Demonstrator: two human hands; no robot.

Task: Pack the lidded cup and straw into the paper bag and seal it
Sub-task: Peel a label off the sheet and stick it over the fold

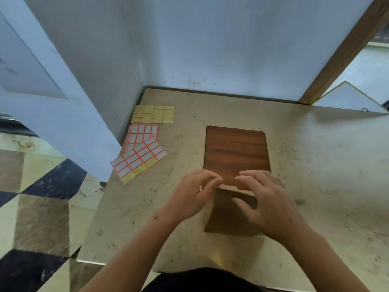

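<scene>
We see the board [236,152] mid-tabletop [315,186], the paper bag [229,216] nearer the front edge overlapping it, and sticker sheets [145,142] toward the back-left corner.

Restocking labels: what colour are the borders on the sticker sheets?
Orange-red borders on the sticker sheets, clearest in the head view.

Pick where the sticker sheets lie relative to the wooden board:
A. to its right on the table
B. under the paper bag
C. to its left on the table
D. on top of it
C: the sticker sheets lie on the table, left of the wooden board, apart from it.
</scene>
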